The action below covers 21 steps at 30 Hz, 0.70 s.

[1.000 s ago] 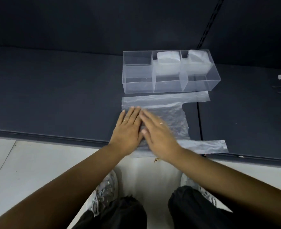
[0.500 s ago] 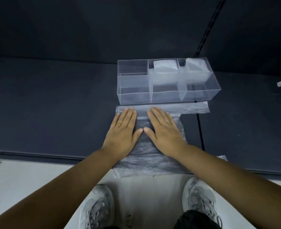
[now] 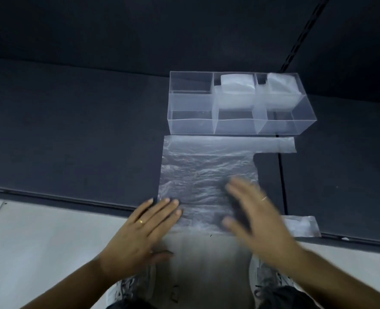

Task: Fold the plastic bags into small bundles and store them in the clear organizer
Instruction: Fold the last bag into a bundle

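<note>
Left hand (image 3: 144,228) flat, fingers straight, fingertips on the near-left corner of the plastic bag (image 3: 207,172). Right hand (image 3: 256,215) flat too, fingers spread, motion-blurred over the bag's near-right part; can't tell if it touches. Neither grips anything. Ring on each hand. Bag lies spread flat on the dark tabletop (image 3: 73,130), near edge at the tabletop's front edge, both handles pointing right: far handle (image 3: 276,144), near handle (image 3: 300,226). Clear organizer (image 3: 191,126) sits just beyond the bag's far edge, three compartments in a row; folded bundles in the middle (image 3: 234,90) and right (image 3: 280,88) ones. Pale floor (image 3: 28,241) and shoes (image 3: 271,279) below.
</note>
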Motion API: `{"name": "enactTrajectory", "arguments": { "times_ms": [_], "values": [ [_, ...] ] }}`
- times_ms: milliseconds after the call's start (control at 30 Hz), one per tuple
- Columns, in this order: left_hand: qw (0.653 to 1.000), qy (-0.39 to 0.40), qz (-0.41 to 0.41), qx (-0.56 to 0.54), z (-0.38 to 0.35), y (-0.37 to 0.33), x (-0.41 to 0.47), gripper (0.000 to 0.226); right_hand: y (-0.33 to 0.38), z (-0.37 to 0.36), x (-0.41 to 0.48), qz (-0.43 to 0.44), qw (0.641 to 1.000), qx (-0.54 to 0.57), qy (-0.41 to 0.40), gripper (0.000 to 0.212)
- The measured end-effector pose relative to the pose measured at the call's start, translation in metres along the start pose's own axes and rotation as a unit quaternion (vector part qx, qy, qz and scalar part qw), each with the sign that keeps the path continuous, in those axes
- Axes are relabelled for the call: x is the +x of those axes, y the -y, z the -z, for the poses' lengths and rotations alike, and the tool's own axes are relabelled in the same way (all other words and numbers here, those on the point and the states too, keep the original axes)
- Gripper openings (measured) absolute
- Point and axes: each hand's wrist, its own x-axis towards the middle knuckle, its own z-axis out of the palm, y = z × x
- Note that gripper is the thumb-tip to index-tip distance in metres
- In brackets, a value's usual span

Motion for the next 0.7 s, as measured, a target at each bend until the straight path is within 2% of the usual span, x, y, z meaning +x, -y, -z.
{"name": "enactTrajectory", "arguments": {
  "times_ms": [67, 100, 200, 267, 367, 433, 500, 533, 633, 700],
  "values": [
    [0.999, -0.02, 0.007, 0.027, -0.006, 0.0, -0.01, 0.068, 0.021, -0.021, -0.009, 0.096, 0.991, -0.061, 0.075, 0.069],
    [0.999, -0.049, 0.01, 0.014, -0.005, 0.0, -0.008, 0.061, 0.025, -0.029, -0.01, 0.111, 0.986, -0.095, 0.076, 0.066],
    [0.993, -0.107, 0.007, -0.039, 0.009, -0.001, 0.006, 0.037, 0.024, -0.031, -0.008, 0.09, 0.993, -0.081, -0.004, 0.04],
    [0.991, -0.118, 0.015, -0.065, 0.018, -0.003, 0.012, 0.028, 0.017, -0.025, -0.015, 0.085, 0.994, -0.04, -0.05, 0.035],
    [0.977, -0.105, 0.097, -0.156, 0.04, -0.004, 0.012, 0.04, 0.002, -0.006, -0.029, 0.041, 0.996, -0.007, -0.078, 0.029],
    [0.952, -0.098, 0.172, -0.235, 0.057, -0.003, 0.009, 0.038, -0.008, 0.017, -0.034, -0.046, 0.996, 0.029, -0.067, 0.013],
    [0.903, -0.094, 0.255, -0.332, 0.072, 0.002, 0.005, 0.016, -0.014, 0.046, -0.036, -0.15, 0.982, 0.115, -0.006, 0.026],
    [0.876, -0.09, 0.289, -0.375, 0.078, 0.005, 0.004, 0.011, -0.019, 0.06, -0.037, -0.186, 0.969, 0.159, 0.025, 0.023],
    [0.818, -0.091, 0.322, -0.468, 0.095, 0.019, 0.011, 0.013, -0.03, 0.095, -0.031, -0.196, 0.96, 0.194, 0.048, 0.013],
    [0.797, -0.096, 0.331, -0.496, 0.101, 0.032, 0.024, 0.014, -0.038, 0.107, -0.018, -0.207, 0.954, 0.213, 0.032, 0.015]
  ]
}}
